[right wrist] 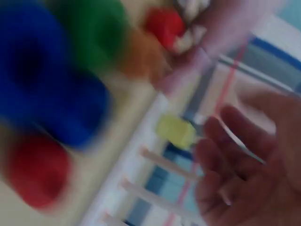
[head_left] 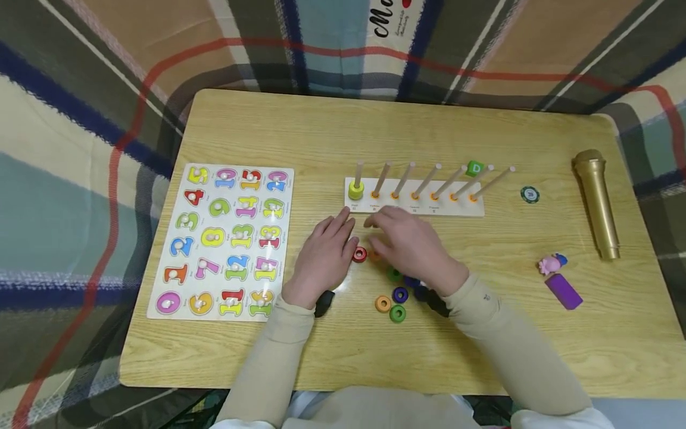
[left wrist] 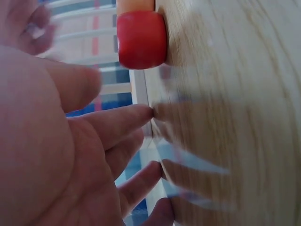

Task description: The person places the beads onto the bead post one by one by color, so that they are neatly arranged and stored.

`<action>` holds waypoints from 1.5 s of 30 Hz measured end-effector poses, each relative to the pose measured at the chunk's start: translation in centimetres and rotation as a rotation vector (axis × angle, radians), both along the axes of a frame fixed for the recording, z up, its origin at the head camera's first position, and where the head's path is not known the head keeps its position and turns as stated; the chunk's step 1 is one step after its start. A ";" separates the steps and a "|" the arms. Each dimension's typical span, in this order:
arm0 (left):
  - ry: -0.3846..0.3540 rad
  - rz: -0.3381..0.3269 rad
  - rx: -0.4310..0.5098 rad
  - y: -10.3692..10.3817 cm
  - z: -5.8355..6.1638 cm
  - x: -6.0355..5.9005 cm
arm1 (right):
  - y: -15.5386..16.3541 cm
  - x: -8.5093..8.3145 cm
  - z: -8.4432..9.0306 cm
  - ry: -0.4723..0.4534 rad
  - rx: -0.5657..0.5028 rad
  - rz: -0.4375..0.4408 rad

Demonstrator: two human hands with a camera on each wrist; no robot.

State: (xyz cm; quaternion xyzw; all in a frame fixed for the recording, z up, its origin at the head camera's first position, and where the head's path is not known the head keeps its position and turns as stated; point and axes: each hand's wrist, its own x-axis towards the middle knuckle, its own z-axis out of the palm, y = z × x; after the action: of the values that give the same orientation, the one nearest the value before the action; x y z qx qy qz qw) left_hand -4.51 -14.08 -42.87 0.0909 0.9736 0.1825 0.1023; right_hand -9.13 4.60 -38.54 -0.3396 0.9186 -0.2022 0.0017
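My left hand point(head_left: 324, 256) lies palm down with its fingers extended, the tips touching the table at the front edge of the white peg board point(head_left: 460, 210). Beside its thumb is a red ring point(head_left: 359, 255). My right hand point(head_left: 411, 243) hovers just in front of the board, fingers loosely bent, holding nothing in the right wrist view. Yellow rings point(head_left: 356, 190) sit on the leftmost peg; the other pegs point(head_left: 405, 179) are bare. Under and near the right hand lie loose rings: an orange ring point(head_left: 383, 304), a green ring point(head_left: 398, 314), a blue ring point(head_left: 400, 295) and others partly hidden.
A number puzzle board point(head_left: 222, 170) lies at the left. Behind the pegs is a green letter block point(head_left: 474, 168). To the right are a round chip point(head_left: 530, 195), a small pink figure point(head_left: 549, 264), a purple block point(head_left: 564, 291) and a gold microphone-shaped object point(head_left: 597, 205).
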 end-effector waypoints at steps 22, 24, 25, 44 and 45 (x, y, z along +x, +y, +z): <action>0.012 0.025 0.060 0.4 0.2 -0.3 | 1.9 -0.9 -0.5 0.021 -0.460 -0.236; 0.011 0.027 0.063 0.4 0.2 -0.2 | 1.7 -1.6 0.6 0.085 -0.527 -0.264; 0.010 0.029 0.065 0.3 0.2 -0.1 | 1.5 -2.0 1.1 0.108 -0.546 -0.276; -0.011 0.043 0.075 0.2 -0.2 0.4 | -0.2 -3.9 1.9 0.171 -0.432 -0.341; -0.010 0.043 0.075 0.2 -0.2 0.4 | -0.2 -3.9 1.9 0.175 -0.422 -0.340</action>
State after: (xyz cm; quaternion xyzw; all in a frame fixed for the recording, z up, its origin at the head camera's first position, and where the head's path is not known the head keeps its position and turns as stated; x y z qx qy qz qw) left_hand -4.12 -13.86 -43.07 0.0728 0.9673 0.2215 0.0997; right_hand -13.03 4.42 -36.60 -0.1896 0.8966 -0.3563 -0.1823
